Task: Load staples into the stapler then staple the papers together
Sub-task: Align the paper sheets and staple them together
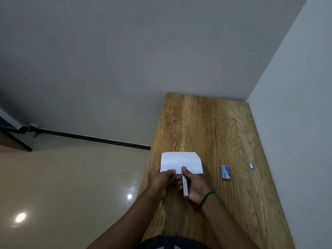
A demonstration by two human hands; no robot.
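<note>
Stapling step in hand, loading judged done: R hand [195, 187] grips stapler [185, 186], nose at near edge of papers [181, 160] on table [215, 126], L hand [159, 180] pinches that edge; staple box [225, 172] lies apart; next req. sheets aligned in throat, firm squeeze.

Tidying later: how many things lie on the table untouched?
2: small blue cardboard staple box right of the white papers; short silvery staple strip farther right, by the wall.
</note>
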